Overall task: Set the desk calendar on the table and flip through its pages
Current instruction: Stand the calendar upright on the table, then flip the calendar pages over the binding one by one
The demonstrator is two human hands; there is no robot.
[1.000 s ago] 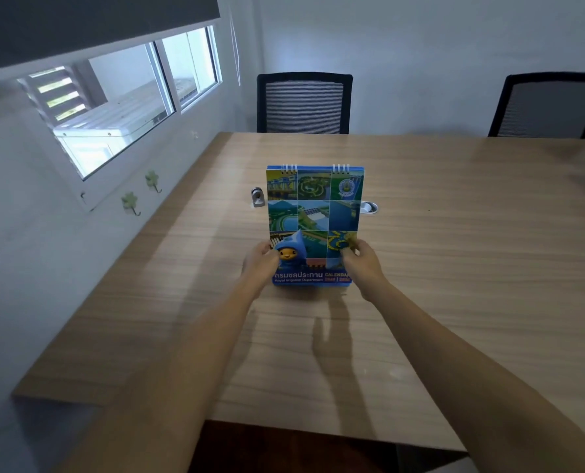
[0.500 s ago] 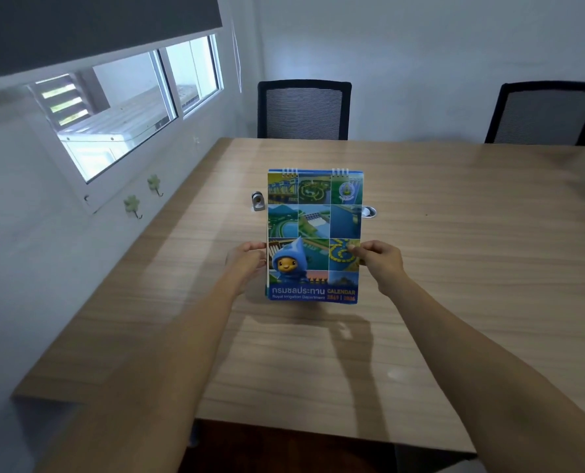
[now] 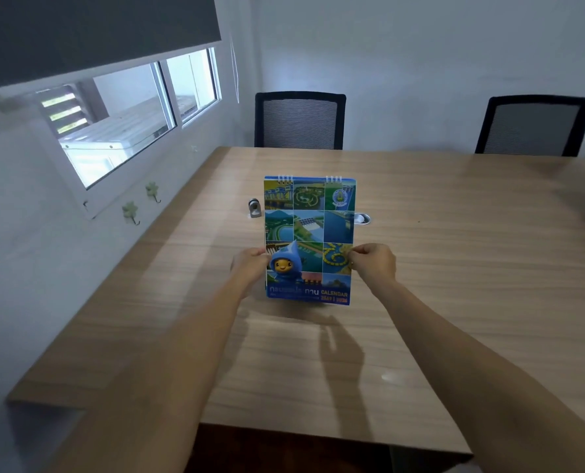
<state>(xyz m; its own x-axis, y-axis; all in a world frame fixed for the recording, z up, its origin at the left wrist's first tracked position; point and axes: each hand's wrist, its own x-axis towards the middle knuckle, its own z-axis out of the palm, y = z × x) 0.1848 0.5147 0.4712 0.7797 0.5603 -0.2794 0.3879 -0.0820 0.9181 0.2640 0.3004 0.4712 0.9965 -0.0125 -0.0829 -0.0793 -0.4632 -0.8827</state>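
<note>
So the desk calendar [image 3: 310,240] is standing tall over the middle of the wooden table [image 3: 455,268], cover facing the camera and the spiral binding along its top edge. It's hard to tell if its bottom edge is actually touching the tabletop or hanging just above it; there's a shadow right under it. The left hand [image 3: 250,264] has the left edge, but its fingers are mostly tucked behind the cover, so how they're set can't be told beyond that they're holding that side. The right hand [image 3: 374,262] is pinching the right edge, thumb and fingertips bunched together on the cover. It looks light and card-stiff, probably with a fold-out base behind, so the thing should keep its shape but could tip easily once let go. Glossy cover too, so likely a bit slippery. Best bet is holding both side edges low down while setting it, then lifting pages from a bottom corner. Two black chairs [image 3: 299,121] sit at the far side.
</note>
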